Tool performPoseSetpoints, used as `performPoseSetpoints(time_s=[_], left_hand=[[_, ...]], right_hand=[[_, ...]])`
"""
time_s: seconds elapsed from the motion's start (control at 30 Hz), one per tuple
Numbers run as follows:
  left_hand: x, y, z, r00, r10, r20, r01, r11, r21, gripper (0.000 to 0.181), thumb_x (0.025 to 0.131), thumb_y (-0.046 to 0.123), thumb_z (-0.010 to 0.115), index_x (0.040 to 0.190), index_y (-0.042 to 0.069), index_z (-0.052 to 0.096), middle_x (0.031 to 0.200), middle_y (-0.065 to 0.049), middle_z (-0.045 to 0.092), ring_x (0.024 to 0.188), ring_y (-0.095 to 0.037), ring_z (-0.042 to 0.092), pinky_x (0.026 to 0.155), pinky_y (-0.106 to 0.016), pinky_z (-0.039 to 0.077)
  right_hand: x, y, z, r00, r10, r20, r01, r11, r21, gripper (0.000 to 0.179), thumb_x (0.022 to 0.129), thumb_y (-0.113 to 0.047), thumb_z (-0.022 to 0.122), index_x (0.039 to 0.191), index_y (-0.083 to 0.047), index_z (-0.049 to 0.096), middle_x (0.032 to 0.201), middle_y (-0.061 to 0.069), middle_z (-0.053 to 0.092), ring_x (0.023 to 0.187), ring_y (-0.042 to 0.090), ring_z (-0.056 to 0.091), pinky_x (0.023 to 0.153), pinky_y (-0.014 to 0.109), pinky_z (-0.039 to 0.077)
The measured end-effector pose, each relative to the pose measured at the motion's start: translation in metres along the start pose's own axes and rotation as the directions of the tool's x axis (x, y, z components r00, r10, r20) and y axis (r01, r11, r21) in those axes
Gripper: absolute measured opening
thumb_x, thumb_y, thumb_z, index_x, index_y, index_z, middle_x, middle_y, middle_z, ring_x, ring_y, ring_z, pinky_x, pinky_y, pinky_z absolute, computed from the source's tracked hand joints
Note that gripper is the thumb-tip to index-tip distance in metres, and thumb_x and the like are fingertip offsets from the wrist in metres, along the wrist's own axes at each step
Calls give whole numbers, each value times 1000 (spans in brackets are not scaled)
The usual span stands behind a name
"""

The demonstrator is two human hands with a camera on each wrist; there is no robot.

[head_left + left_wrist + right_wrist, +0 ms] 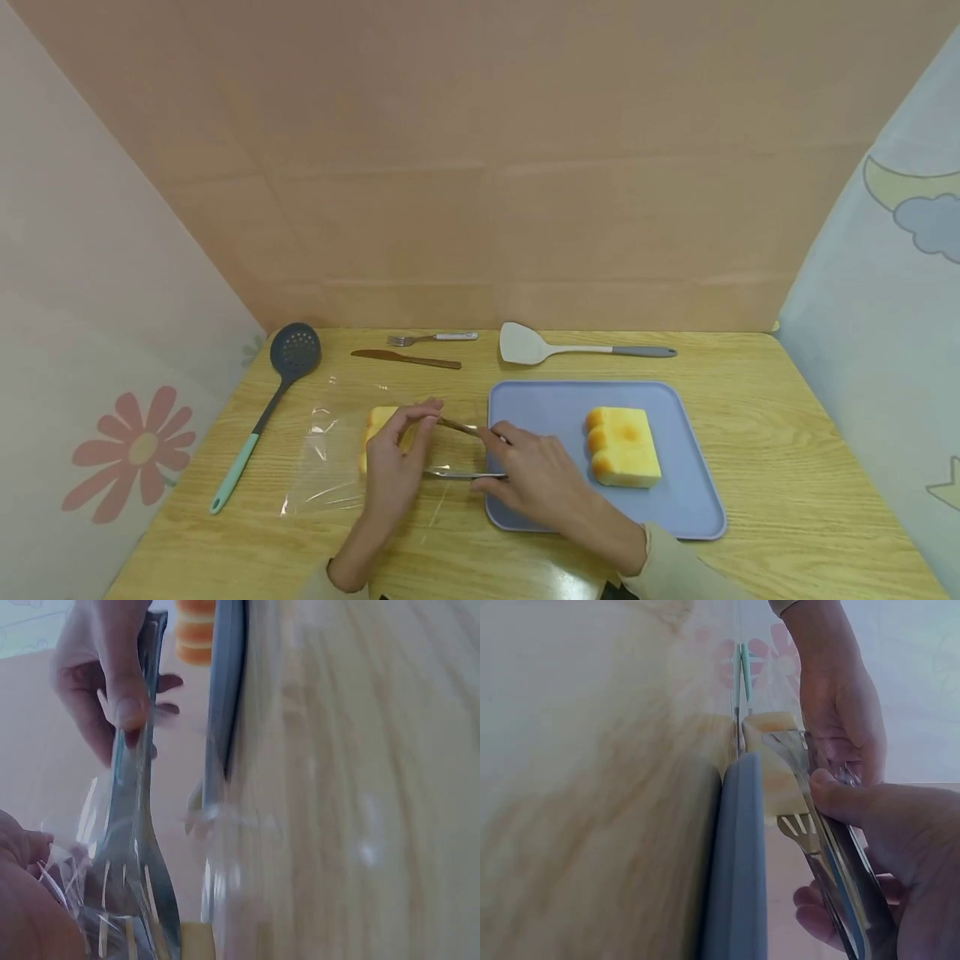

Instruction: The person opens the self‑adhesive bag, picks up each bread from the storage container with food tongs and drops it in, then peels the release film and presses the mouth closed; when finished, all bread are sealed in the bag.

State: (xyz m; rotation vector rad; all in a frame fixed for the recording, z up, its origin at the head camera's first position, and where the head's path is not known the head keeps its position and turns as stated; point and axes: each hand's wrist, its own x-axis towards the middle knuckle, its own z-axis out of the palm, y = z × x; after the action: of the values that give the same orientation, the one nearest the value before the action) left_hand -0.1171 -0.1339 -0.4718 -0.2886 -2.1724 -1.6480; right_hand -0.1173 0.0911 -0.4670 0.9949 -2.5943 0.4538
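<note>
My right hand [543, 479] grips a pair of metal tongs [465, 476], their arms spread apart and pointing left. Fork-like prongs show on the tongs [847, 870] in the right wrist view. With finger and thumb, my left hand [397, 458] pinches the edge of a clear plastic bag [326, 467]. The tongs' tips reach in at the bag's mouth, seen through the film in the left wrist view. A yellow toast loaf [378, 417] with browned bumps lies at the bag, partly hidden behind my left hand.
A second toast loaf [626, 450] sits on a lilac tray [540, 400] at right. Along the back lie a small fork [435, 337], a brown knife [405, 359] and a white spatula [525, 344]. A slotted spoon [295, 350] with a mint handle lies at far left.
</note>
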Motion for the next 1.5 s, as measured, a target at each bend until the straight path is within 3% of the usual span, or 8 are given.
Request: performPoseSetpoints(time_s=[0.2, 0.33, 0.6, 0.73, 0.87, 1.13, 1.33, 1.5], left_hand=[[-1, 7, 2, 1000, 7, -1, -8, 996, -87, 8, 109, -2, 67, 113, -2, 74, 125, -12, 82, 135, -37, 70, 121, -20, 44], [0, 7, 0, 1000, -28, -4, 28, 998, -55, 7, 108, 1, 71, 111, -2, 75, 127, -10, 82, 134, -34, 70, 121, -21, 45], [12, -3, -20, 991, 71, 115, -85, 990, 116, 6, 104, 5, 77, 110, 6, 79, 131, -6, 80, 134, -35, 71, 120, -60, 48], [20, -9, -33, 971, 145, 189, -178, 970, 166, 10, 102, 2, 78, 112, 5, 80, 132, -8, 80, 136, -38, 69, 121, -39, 50], [23, -13, -37, 962, 152, 226, -186, 973, 137, 10, 103, -1, 75, 110, 5, 78, 131, -9, 80, 137, -39, 68, 122, -17, 39], [12, -5, -19, 962, 115, 246, -130, 991, 43, 7, 108, 1, 68, 111, 6, 74, 132, -3, 80, 135, -35, 70, 117, -27, 50], [9, -6, -14, 982, 91, 166, -104, 992, 68, 12, 107, 3, 72, 110, 13, 75, 132, -2, 80, 134, -33, 71, 122, -20, 43], [11, -12, -16, 983, 73, 167, -79, 996, 29, 8, 108, 2, 70, 111, 7, 75, 132, -8, 80, 136, -38, 69, 124, -18, 38]], right_hand=[[1, -5, 0, 1000, 21, 10, -20, 1000, -21, 71, 89, -56, 90, 134, -2, 77, 110, 5, 76, 69, 9, 69, 48, 17, 48], [2, -6, 0, 997, 40, 71, -38, 999, -28, 75, 87, -58, 91, 134, 0, 77, 110, 7, 76, 72, 12, 71, 49, 19, 50], [3, 6, 0, 994, 65, 91, -64, 998, -16, 74, 83, -61, 93, 132, -7, 78, 109, 1, 74, 75, 12, 69, 49, 26, 47], [4, 11, -1, 998, 33, 56, -34, 999, 14, 70, 84, -58, 93, 133, -10, 79, 111, 0, 75, 76, 13, 70, 50, 27, 48], [4, 11, -3, 1000, 16, 7, -16, 999, 32, 71, 83, -57, 94, 134, -11, 80, 113, -1, 77, 77, 13, 72, 51, 28, 52], [4, 6, 1, 999, 12, 40, -14, 999, 47, 69, 84, -56, 93, 134, -11, 79, 112, -1, 78, 74, 10, 71, 53, 23, 52], [3, 4, 3, 998, 11, 58, -13, 999, 34, 71, 83, -57, 94, 132, -9, 78, 110, 0, 76, 69, 7, 65, 51, 21, 49], [4, 4, 2, 996, 30, 79, -31, 999, 12, 72, 82, -59, 94, 130, -8, 78, 110, 2, 75, 69, 8, 65, 49, 20, 46]])
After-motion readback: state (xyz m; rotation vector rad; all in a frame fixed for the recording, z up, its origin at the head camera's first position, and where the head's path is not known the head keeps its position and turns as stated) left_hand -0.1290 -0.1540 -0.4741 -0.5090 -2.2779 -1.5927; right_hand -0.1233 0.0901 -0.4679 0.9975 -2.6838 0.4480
